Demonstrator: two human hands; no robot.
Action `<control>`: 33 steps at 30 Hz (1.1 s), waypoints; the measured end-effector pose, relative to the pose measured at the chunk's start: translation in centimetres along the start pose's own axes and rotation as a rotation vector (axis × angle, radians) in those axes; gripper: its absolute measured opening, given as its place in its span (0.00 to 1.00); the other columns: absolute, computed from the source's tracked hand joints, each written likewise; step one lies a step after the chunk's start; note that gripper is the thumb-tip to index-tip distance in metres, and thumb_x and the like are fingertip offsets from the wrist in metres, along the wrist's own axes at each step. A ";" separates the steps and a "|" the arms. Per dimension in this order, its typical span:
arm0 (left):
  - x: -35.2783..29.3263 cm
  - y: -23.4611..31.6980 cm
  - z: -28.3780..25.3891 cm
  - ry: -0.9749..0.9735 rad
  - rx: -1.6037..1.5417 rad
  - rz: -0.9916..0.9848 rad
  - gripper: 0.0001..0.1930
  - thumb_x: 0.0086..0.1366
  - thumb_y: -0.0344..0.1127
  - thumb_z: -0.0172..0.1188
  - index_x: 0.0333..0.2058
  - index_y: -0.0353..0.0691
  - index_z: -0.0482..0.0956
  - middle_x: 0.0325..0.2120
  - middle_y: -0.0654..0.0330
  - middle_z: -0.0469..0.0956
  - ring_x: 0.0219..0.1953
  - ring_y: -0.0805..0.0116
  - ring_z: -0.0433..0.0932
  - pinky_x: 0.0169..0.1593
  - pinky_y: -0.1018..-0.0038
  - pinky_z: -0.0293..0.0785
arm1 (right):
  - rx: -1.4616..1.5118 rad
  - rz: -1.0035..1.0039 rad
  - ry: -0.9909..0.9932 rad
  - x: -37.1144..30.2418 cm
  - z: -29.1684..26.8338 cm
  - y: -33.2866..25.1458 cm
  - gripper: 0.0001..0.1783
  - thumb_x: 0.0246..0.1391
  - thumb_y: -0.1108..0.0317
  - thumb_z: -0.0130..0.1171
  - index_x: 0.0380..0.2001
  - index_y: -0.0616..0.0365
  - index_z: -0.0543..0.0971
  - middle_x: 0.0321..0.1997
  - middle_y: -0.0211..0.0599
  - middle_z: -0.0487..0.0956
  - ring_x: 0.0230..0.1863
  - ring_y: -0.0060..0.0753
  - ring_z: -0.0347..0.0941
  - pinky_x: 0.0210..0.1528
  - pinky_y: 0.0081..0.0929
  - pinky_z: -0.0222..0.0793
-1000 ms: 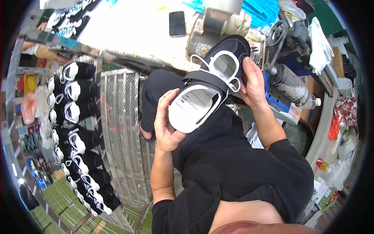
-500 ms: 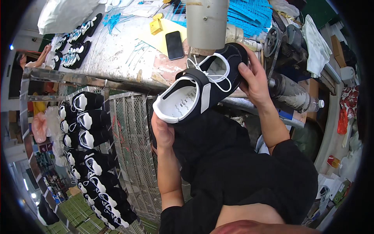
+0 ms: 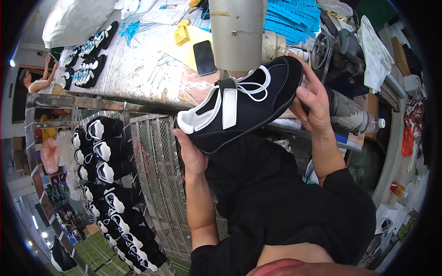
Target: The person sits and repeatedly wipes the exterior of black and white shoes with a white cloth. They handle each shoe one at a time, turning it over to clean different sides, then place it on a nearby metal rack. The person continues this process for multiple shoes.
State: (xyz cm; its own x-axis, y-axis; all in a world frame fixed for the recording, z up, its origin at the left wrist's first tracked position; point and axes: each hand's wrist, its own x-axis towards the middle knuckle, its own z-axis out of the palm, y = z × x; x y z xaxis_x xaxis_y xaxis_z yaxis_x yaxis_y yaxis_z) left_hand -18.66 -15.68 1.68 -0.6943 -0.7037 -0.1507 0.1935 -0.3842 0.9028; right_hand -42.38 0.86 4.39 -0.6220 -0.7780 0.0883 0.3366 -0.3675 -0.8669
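Between my two hands is a black shoe (image 3: 258, 108) with white lining, a white lace bow and a strap with a white tab. It is tipped so that its side faces me, heel to the left and toe to the right. My left hand (image 3: 191, 154) grips the heel, its thumb beside the white collar and its other fingers hidden. At the toe, my right hand (image 3: 312, 94) is closed around the front, thumb on the near side. Just behind the shoe rises a grey machine column (image 3: 237, 39).
A metal rack (image 3: 156, 161) on the left holds several black-and-white shoes (image 3: 110, 152). On the worktable (image 3: 142, 78) lie a phone (image 3: 204, 57), a small yellow box (image 3: 181, 36), blue strips (image 3: 292, 20) and more shoes (image 3: 90, 71). Another person (image 3: 43, 80) is at far left.
The shoe has been rolled in my hands, so its outer side now faces me instead of its opening and insole. My right hand has shifted slightly right and down with the toe.
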 end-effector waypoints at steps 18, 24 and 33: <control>-0.1 1.9 2.9 -0.087 -0.083 -0.218 0.49 0.69 0.76 0.26 0.61 0.30 0.65 0.36 0.44 0.82 0.24 0.56 0.84 0.20 0.67 0.83 | -0.155 -0.102 0.160 -2.6 -2.1 -1.2 0.44 0.54 0.58 0.73 0.66 0.66 0.61 0.40 0.36 0.83 0.27 0.10 0.70 0.26 0.09 0.58; 2.4 1.0 3.9 -0.175 -0.080 -0.178 0.40 0.75 0.65 0.29 0.61 0.29 0.64 0.43 0.44 0.81 0.31 0.57 0.86 0.24 0.66 0.86 | -0.323 -0.157 0.291 -5.3 -4.5 -1.3 0.51 0.47 0.46 0.76 0.65 0.63 0.62 0.49 0.37 0.81 0.47 0.22 0.77 0.47 0.16 0.71; 4.2 3.0 7.5 -0.344 -0.032 -0.251 0.35 0.78 0.59 0.27 0.51 0.30 0.72 0.29 0.51 0.82 0.22 0.63 0.82 0.21 0.72 0.80 | -0.431 -0.237 0.412 -7.2 -6.4 -2.9 0.57 0.41 0.37 0.74 0.64 0.65 0.64 0.52 0.29 0.79 0.39 0.10 0.76 0.28 0.03 0.64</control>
State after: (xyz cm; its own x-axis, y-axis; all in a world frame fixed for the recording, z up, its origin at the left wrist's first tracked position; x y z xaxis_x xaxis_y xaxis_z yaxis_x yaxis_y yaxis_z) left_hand -26.21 -15.36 6.77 -0.9122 -0.3481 -0.2161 0.0066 -0.5400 0.8416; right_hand -43.43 10.79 3.12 -0.8943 -0.4094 0.1807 -0.1047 -0.2012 -0.9739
